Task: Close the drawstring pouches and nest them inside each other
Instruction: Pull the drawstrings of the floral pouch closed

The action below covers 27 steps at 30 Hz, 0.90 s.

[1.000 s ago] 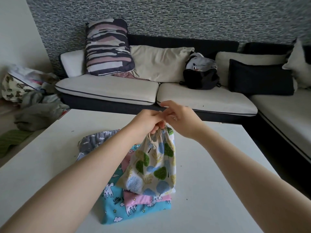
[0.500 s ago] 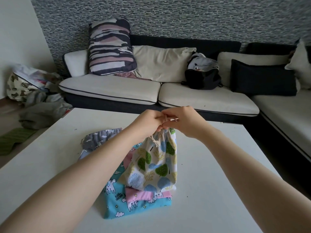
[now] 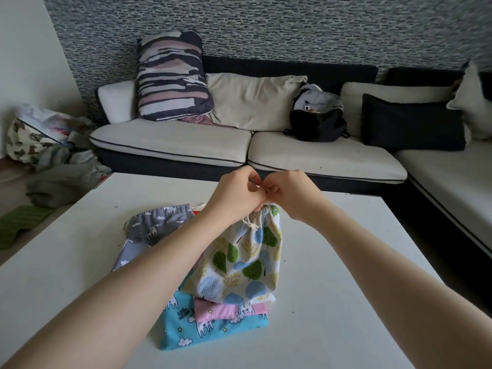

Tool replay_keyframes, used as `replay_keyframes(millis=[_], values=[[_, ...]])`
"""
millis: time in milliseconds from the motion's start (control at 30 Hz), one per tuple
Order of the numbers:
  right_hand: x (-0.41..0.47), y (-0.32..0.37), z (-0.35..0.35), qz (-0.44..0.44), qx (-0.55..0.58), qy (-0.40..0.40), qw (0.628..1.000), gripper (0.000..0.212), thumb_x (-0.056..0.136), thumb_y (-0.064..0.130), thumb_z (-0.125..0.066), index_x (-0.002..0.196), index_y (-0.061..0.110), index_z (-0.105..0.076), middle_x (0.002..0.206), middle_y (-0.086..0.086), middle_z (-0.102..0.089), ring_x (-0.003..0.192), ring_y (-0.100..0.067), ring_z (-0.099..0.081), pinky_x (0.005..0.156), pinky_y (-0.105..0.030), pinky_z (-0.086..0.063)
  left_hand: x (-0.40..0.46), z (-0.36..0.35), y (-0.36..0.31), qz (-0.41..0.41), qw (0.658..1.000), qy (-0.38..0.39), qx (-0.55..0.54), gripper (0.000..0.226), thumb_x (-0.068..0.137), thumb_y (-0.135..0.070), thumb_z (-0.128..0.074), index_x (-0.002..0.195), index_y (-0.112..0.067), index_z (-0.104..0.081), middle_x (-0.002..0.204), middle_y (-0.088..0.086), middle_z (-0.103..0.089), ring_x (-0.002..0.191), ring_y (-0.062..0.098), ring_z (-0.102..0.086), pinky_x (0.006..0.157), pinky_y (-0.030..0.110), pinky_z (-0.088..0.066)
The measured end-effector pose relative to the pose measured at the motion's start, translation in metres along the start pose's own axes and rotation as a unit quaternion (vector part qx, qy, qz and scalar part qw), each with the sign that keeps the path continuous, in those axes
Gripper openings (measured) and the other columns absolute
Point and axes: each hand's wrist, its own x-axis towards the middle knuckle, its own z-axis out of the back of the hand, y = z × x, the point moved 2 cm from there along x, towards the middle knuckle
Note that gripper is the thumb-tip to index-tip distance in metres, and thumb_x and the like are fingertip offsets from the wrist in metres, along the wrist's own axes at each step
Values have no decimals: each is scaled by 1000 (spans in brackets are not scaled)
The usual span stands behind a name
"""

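Observation:
A white pouch with a tree print [image 3: 239, 262] hangs upright over a stack of flat pouches, its mouth gathered tight. My left hand [image 3: 234, 193] and my right hand [image 3: 290, 193] meet above its neck, fingers curled and pinching at its drawstring, whose knotted end [image 3: 250, 224] dangles on the left side. Under it lie a pink pouch [image 3: 226, 311], a blue unicorn pouch [image 3: 207, 331] and a grey cloud-print pouch [image 3: 157, 225], all flat on the white table [image 3: 332, 302]. My left forearm covers part of the stack.
A cream and dark corner sofa [image 3: 173, 145] runs behind the table and along the right. On it sit a striped cushion [image 3: 170, 75], a black and grey backpack [image 3: 316, 115] and a dark cushion [image 3: 410, 123]. Bags and clothes [image 3: 50, 155] are heaped on the floor at left.
Both hands stay together at the tree-print pouch's neck, working the drawstring. The pouch's mouth stays gathered and its body hangs a little lower against the stack.

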Motion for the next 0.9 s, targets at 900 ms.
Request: replay_keyframes(millis=[900], values=[[-3,-22,-13,-162,622,135,755,20,93,10,-39,80,11,-53,53,5,-35,45,-8,-32,43,-16,-28,8,-5,17,-214,966,-65,128,29,87,-27,-59,82,1,-63,83,9,-57,83,21,-49,70,37,-43]])
